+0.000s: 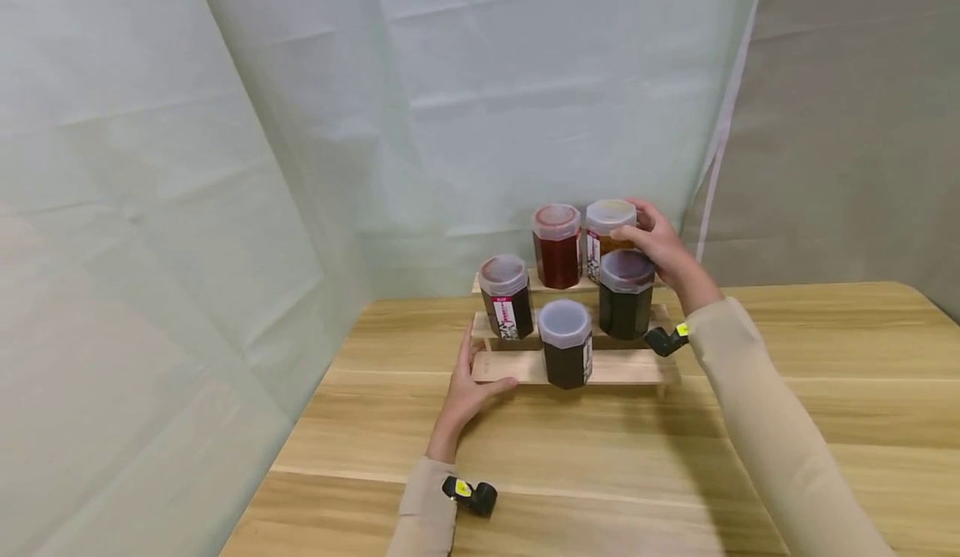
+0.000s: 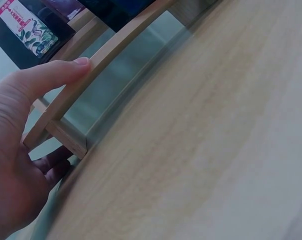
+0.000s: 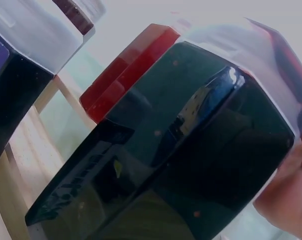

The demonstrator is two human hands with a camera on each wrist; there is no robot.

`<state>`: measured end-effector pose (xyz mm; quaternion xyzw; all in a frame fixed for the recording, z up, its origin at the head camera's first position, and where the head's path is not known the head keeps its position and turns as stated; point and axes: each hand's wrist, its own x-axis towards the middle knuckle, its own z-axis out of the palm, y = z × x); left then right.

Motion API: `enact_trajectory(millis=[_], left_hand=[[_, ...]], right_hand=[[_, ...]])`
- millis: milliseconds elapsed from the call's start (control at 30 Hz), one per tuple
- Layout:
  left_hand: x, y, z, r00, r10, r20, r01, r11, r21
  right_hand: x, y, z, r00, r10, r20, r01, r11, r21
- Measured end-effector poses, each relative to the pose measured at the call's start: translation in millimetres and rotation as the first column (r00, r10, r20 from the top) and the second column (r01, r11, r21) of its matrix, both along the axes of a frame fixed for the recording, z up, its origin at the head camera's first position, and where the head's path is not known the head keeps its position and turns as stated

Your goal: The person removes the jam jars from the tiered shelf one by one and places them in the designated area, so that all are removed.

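Observation:
A three-step wooden rack (image 1: pixel 510 365) holds several octagonal jars with translucent lids. My left hand (image 1: pixel 467 390) grips the rack's left end; in the left wrist view its thumb (image 2: pixel 66 72) lies on the front slat and other fingers curl in below. At the top right, my right hand (image 1: pixel 663 248) holds an amber jar (image 1: pixel 611 244) around its lid, thumb in front. Beside that jar stands a red jar (image 1: pixel 557 248). Dark jars occupy the middle step, one left (image 1: pixel 506 298) and one right (image 1: pixel 626 294); the latter covers much of the right wrist view.
Another dark jar (image 1: pixel 566 344) stands on the lowest step, near its middle. The rack sits toward the back of a wood-grain table (image 1: pixel 570 474). Pale cloth (image 1: pixel 480 123) hangs behind the table and along its left side.

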<state>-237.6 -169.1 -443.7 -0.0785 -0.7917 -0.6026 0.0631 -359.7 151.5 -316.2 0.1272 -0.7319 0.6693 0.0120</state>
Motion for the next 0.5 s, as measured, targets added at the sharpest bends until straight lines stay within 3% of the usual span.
enact_trajectory(millis=[233, 500], left_hand=[[0.9, 1.1, 6.5, 1.000, -0.004, 0.005, 0.004, 1.000, -0.021], [-20.1, -4.5, -23.7, 1.000, -0.010, -0.014, 0.010, 1.000, -0.011]], right_hand=[[6.6, 7.9, 1.6, 0.999, -0.042, 0.008, 0.042, 0.999, -0.030], [15.5, 19.3, 1.6, 0.987, -0.156, 0.028, 0.156, 0.988, -0.012]])
